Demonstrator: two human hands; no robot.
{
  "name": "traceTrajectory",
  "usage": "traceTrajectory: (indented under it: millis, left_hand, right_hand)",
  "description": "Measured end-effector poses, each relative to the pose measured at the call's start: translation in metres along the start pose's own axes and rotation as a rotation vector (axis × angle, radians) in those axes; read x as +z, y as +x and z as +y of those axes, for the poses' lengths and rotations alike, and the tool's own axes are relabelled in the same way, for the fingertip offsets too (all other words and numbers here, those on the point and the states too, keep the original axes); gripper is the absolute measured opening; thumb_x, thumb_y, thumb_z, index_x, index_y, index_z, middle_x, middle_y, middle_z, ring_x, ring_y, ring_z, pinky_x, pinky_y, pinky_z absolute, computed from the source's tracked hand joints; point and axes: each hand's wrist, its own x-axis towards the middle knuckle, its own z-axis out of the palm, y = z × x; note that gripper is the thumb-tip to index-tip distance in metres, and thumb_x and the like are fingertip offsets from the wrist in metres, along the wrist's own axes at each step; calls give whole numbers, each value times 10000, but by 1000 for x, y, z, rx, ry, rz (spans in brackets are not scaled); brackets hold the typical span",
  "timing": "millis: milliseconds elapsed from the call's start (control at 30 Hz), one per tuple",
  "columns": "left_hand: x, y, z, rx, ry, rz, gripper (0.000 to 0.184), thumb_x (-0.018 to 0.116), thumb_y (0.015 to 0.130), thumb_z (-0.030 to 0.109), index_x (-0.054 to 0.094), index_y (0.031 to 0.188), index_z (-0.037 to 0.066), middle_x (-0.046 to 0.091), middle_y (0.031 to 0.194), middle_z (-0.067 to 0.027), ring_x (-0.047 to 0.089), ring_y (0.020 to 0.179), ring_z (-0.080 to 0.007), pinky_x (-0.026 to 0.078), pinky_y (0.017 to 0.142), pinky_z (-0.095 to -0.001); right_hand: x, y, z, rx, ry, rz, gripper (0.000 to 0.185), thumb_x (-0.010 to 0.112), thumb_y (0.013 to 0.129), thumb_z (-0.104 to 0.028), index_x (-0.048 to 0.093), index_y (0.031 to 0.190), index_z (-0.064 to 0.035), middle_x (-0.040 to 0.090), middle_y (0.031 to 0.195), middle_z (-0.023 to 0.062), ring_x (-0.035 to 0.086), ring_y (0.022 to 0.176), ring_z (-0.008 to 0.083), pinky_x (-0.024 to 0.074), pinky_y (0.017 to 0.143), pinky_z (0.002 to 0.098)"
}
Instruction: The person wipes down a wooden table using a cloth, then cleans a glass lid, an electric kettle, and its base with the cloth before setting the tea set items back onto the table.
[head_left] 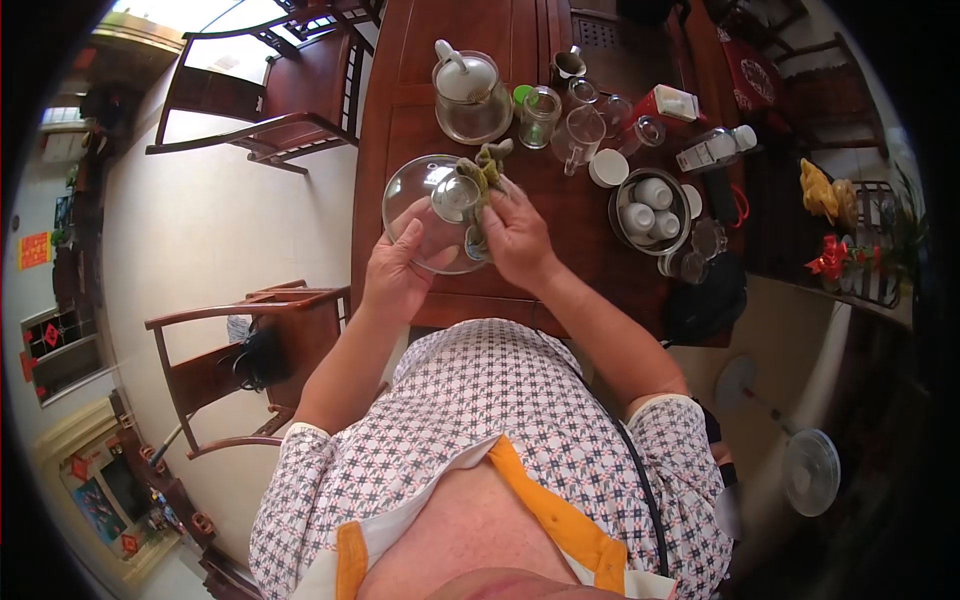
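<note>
Over the front part of the wooden table, my left hand (398, 262) grips the lower left rim of a round clear glass lid (405, 190), thumb on top. A smaller round glass part stands out near the lid's middle. My right hand (517, 238) is closed on a crumpled olive-green cloth (484, 170) and presses it against the lid's right side. Some of the cloth hangs below my right fingers, partly hidden by them. Just behind the lid stands a glass pot (474, 115) with a white teapot (466, 76) in it.
Several glass jars and cups, among them a glass mug (580, 135), stand behind my right hand. To the right are a metal bowl (619, 225) of white cups, a white bottle (712, 150) and a red box (655, 103). Wooden chairs (300, 350) stand left of the table (420, 30).
</note>
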Motion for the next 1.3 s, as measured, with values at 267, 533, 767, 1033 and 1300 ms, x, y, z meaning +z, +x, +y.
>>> traceTrajectory:
  millis: [267, 533, 767, 1033, 1300]
  left_hand:
    - [4, 4, -19, 103, -47, 36, 395, 506, 1059, 160, 487, 1426, 14, 570, 1405, -130, 620, 1226, -255, 585, 961, -386]
    - [8, -10, 1, -55, 240, -261, 497, 588, 1021, 183, 471, 1431, -72, 623, 1332, -167, 651, 1189, -268, 565, 974, -370]
    - [-1, -14, 17, -386, 370, -399, 522, 699, 938, 164, 532, 1372, -74, 665, 1253, -159, 699, 1075, -256, 555, 972, -382]
    - [-5, -12, 12, -261, 301, -363, 482, 653, 984, 215, 511, 1350, -64, 608, 1333, -194, 697, 1085, -290, 580, 941, -380]
    - [1, -1, -8, -112, 69, -124, 475, 521, 1058, 251, 455, 1436, -29, 596, 1355, -199, 647, 1187, -346, 582, 955, -405]
  right_hand:
    - [17, -60, -8, -187, -239, -5, 440, 607, 926, -101, 587, 1350, 14, 460, 1471, 301, 367, 1412, 502, 335, 1179, 437]
    - [-13, -12, 31, 47, 343, -85, 432, 510, 984, -16, 587, 1404, -82, 447, 1541, 192, 436, 1430, 282, 341, 1164, 328]
    - [-39, 33, -22, -233, 8, -590, 444, 561, 838, -7, 715, 1241, -112, 611, 1357, 167, 517, 1337, 309, 388, 1137, 375]
    - [-36, 46, -38, -150, 88, -463, 284, 642, 914, -89, 739, 1180, -105, 693, 1206, 115, 650, 1127, 246, 504, 999, 350]
    - [-14, 2, 12, 342, 290, 10, 332, 547, 1013, -199, 663, 1288, -52, 692, 1257, 136, 672, 1119, 197, 509, 945, 295]
